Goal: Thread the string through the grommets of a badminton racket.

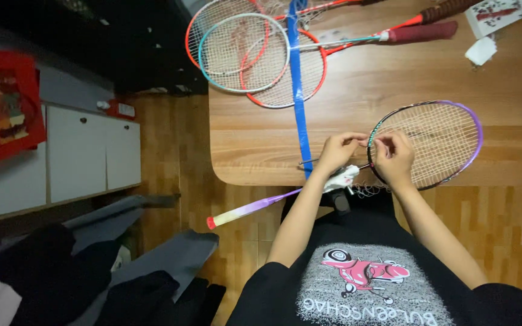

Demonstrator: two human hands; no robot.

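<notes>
Two hands at the near edge of a wooden table, seen from the head camera. Left hand curled, fingertips pinched at the rim of a purple-framed racket, seemingly on a thin string, though too fine to tell for sure. Right hand just beside it, fingers bent and pinched at the same spot on the frame, knuckles up; again too small to confirm what sits between the fingertips. Racket head flat on the tabletop by the near edge, its shaft running back under both hands and out past the table, ending in a pale purple-to-yellow handle with a red cap, hanging over the wooden floor. Below the left wrist, a white clamp-like tool against the shaft; loose coils of string just under the table edge.

Farther back on the table, three more rackets overlapping: a teal-and-white one on top of red-framed ones, grips pointing right. Across them toward the near edge, a long blue strip. Near the far right corner, a crumpled white scrap and a small printed card.

Off to the left, white cabinets, a red bag, and dark clothing heaped low.
</notes>
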